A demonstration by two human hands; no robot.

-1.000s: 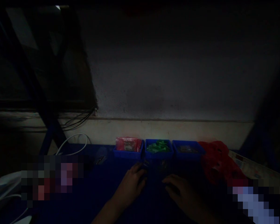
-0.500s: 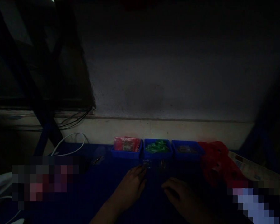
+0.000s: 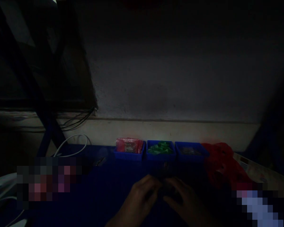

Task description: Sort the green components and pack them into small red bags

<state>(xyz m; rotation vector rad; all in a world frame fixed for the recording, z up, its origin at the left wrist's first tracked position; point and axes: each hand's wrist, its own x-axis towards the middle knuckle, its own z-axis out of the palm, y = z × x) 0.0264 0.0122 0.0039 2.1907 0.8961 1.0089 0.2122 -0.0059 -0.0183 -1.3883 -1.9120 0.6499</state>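
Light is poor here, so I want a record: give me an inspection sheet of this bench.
Surface: blue tabletop, dim.
Job's things: left tray holds red packets, middle tray green pieces; right tray contents too dark to tell.
Clutter: red plastic bag right of the trays.
Hands: left hand and right hand close together over the tabletop, fingers curled; a hold cannot be told.
Cables: white cable far left; black cables along the wall.
Surroundings: plain wall behind.
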